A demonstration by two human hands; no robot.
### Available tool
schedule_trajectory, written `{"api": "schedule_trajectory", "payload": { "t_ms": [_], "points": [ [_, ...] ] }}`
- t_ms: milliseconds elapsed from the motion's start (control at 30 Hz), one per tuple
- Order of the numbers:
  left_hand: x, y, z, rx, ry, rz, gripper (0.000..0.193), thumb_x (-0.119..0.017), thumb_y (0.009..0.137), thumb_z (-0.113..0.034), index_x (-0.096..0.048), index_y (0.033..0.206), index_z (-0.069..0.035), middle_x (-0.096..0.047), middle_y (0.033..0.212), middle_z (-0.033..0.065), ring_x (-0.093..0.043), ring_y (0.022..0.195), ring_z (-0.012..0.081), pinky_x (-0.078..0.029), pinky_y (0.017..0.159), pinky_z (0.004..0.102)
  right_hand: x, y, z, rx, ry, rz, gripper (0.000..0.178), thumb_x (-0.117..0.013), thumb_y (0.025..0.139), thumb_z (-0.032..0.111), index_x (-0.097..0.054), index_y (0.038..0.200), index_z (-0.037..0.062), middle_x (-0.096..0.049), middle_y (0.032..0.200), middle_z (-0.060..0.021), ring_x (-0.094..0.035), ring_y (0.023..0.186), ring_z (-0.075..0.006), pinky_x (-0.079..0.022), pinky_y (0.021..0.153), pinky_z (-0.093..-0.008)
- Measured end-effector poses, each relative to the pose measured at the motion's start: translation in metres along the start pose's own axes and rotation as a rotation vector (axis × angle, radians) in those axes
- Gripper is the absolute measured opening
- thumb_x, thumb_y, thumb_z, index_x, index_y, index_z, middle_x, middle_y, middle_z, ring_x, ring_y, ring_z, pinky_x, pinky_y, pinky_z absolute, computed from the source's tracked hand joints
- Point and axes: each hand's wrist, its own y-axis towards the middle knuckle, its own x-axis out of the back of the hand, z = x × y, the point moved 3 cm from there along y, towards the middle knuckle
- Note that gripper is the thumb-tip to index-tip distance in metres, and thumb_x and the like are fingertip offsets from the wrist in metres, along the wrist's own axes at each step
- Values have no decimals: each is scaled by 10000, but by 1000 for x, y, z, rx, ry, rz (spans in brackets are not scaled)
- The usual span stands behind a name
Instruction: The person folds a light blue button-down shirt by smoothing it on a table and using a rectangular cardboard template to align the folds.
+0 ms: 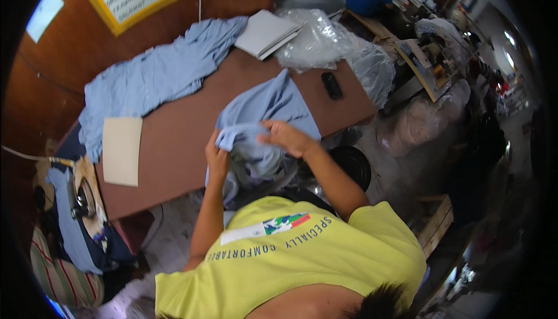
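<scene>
At twelve o'clock, our left hand (218, 155) clamps the cloth (272, 102); our right hand (289, 138) blurs, we cannot tell its grip. We seem to arrange the edge; next probably needs steady holding.

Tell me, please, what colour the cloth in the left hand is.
The cloth is light blue, best seen in the head view.

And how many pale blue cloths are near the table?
3: one cloth in the left hand, another along the table's back, a third at its left; folds may hide more.
</scene>
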Motion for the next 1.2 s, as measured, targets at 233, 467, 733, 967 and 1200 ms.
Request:
{"api": "schedule_trajectory", "payload": {
  "t_ms": [233,467,733,967,1200],
  "points": [
    [22,-31,-97,-380,403,-76,160,-505,690,-76,-546,807,24,-528,628,78,-507,599,104,-402,549,243,-45,-37,-32,14,-787,18,327,-680,708,151,-577,978,-3,-627,810,-133,-584,735,-168,-451,690,-322],
    [47,-91,-134,-284,150,50,203,-571,648,-144,-562,748,33,-503,569,54,-460,518,92,-373,498,231,-76,-127,-4,84,-209,51,378,-669,780,224,-584,1038,-39,-618,870,-23,-527,829,-92,-423,740,-241],
    [-51,-146,-185,-173,-271,767,172,-617,639,-105,-618,758,20,-598,592,68,-565,516,92,-411,504,206,-83,-315,52,338,-325,-122,475,-739,711,293,-593,985,-67,-636,846,-88,-572,741,-140,-442,642,-257],
    [-175,-188,-227,-334,-297,1139,201,-638,662,-159,-613,781,1,-601,654,105,-613,581,232,-443,531,271,-76,-444,74,583,-639,-35,340,-730,726,204,-482,631,-8,-416,547,-132,-407,448,-286,-285,443,-373],
    [-345,-239,-233,-209,-336,1146,154,-631,685,-107,-607,782,10,-595,643,92,-583,568,141,-437,539,235,-10,-600,76,96,-1012,-838,240,-731,688,158,-556,740,2,-510,595,-130,-500,482,-205,-361,454,-302]
  ]
}}
